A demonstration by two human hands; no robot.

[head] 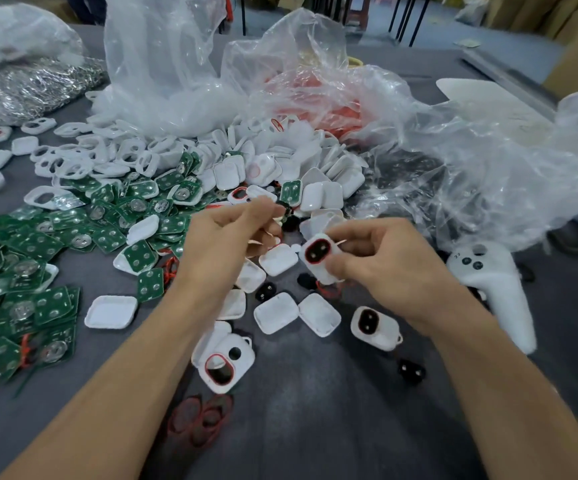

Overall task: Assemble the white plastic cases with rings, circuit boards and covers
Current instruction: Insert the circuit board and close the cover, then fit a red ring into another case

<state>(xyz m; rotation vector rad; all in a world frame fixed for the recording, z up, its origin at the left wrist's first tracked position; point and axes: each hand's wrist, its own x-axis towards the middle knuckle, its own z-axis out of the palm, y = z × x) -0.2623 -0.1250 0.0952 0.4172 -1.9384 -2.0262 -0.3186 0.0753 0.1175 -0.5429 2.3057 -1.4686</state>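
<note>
The right hand (377, 268) holds a white case (320, 271) above the worktop (332, 427), its grip pinching the case between thumb and fingers; a black insert (318, 250) fills the case's red-rimmed opening. The left hand (228, 237) hovers just beside it with fingers curled; blur hides whether its grip pinches anything. Green circuit boards (38, 258) are heaped to the left, white covers (275, 313) lie beneath the hands, and loose red rings (200, 420) lie nearer the person
</note>
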